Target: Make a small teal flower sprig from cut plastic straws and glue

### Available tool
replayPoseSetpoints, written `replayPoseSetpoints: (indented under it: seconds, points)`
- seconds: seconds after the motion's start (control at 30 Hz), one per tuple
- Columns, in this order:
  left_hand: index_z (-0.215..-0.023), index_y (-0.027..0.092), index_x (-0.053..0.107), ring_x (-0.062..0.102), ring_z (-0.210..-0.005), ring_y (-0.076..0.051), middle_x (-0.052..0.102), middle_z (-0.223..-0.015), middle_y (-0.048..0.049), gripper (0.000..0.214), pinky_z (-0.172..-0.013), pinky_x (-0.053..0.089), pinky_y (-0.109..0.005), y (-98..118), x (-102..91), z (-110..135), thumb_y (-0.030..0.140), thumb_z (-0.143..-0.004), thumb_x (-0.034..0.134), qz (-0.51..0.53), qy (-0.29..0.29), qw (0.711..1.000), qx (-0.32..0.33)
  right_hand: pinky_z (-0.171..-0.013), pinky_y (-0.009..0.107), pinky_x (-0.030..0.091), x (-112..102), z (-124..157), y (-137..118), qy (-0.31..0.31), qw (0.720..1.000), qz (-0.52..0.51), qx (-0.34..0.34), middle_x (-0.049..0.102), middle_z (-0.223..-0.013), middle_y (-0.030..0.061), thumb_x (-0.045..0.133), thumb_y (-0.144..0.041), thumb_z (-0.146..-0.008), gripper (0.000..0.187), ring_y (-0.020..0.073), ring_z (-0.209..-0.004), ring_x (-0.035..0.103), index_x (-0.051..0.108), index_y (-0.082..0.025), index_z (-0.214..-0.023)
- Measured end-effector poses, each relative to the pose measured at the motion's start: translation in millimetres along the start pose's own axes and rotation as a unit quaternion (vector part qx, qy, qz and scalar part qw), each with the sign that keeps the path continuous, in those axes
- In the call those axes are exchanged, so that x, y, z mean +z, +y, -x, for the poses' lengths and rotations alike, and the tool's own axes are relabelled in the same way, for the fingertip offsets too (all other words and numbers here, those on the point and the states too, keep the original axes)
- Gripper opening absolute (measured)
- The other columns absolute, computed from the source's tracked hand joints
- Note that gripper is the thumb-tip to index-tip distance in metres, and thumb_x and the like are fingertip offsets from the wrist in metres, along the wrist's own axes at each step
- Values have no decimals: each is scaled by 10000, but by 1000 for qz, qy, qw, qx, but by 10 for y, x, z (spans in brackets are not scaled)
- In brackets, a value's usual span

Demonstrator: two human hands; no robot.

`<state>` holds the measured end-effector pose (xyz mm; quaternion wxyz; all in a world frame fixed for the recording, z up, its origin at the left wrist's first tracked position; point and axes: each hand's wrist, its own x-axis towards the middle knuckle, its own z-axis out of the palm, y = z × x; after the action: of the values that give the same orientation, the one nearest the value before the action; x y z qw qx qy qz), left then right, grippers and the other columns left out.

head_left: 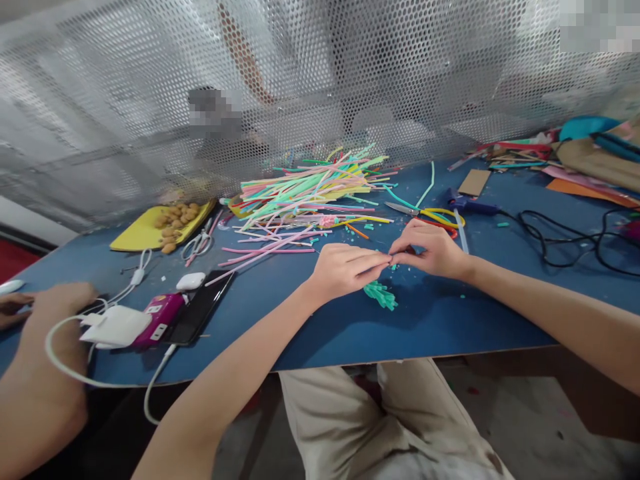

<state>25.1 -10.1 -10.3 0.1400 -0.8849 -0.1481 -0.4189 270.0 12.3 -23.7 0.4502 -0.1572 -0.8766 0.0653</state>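
My left hand (pixel 345 270) and my right hand (pixel 430 250) meet over the blue table, thumbs and fingers pinched together at the tips. Whatever sits in the pinch is too small to make out. Just under my left fingers is a teal bunch of short fuzzy stem pieces (pixel 381 295); whether it is held or lies on the table I cannot tell. Scissors (pixel 440 217) with yellow handles lie beyond my right hand. Beside them is a blue glue gun (pixel 473 205) with a pale glue stick (pixel 461 232).
A pile of long coloured pipe cleaners (pixel 315 190) lies at the back. To the left are a phone (pixel 205 310), a purple power block (pixel 157 320), a white charger (pixel 117 325) and a yellow tray (pixel 135 230). Black cable (pixel 545 240) coils at right. Another person's arm (pixel 50 360) rests far left.
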Motion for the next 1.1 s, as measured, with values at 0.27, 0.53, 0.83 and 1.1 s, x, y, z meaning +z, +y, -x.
replayPoseSetpoints:
  seconds: [0.27,0.53,0.83,1.1]
  points:
    - [-938,250,775,726,-664,-66,823,-897,48,80,-583,446,-220,47,-41,-41,291,-944,706,-51,-32,998,21,-774,335,430,-24,10,32,-31,999,10,-13,745,-713,-58,773,-318,-910,104,87,-538,561,732,-224,-891]
    - [-918,255,760,594,-531,-59,788,-781,62,82,-539,340,-290,57,-74,-60,293,-944,692,-137,-48,986,77,-751,339,397,-36,1,14,-41,998,43,0,751,-701,-41,763,-353,-917,147,101,-569,608,744,-216,-867]
    - [-837,253,719,611,-570,-61,779,-779,70,121,-586,370,-277,79,-74,-87,257,-941,657,-143,-50,988,39,-729,350,385,-52,-53,-54,-36,998,55,-4,774,-726,-36,753,-378,-924,178,107,-570,618,736,-224,-835]
    - [-860,249,726,700,-639,-69,786,-784,83,61,-630,469,-213,-12,-64,-73,191,-869,710,-69,2,997,-34,-766,336,438,-37,-29,-35,-22,998,55,-9,792,-894,10,723,-283,-945,158,141,-755,702,746,-220,-1087]
